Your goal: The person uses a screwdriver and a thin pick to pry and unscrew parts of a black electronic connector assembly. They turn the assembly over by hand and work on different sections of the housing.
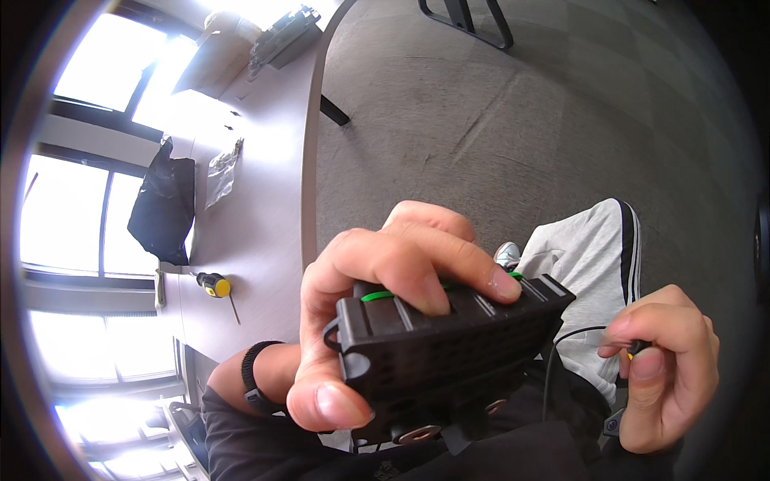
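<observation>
My left hand is closed around a black box-shaped device, fingers over its ribbed top and thumb at its left end. Bright green strips show along the device's upper side, and round metallic parts along its lower edge. To the right, my right hand pinches a small black plug with a bit of yellow on it between thumb and fingers. A thin black cable curves from the plug toward the device's right side; its lower end is hidden. The plug is apart from the device.
Left of me runs a pale table. On it lie a screwdriver with a black and yellow handle, a black bag, a clear plastic bag, a cardboard box and grey equipment. A black metal stand stands on the floor.
</observation>
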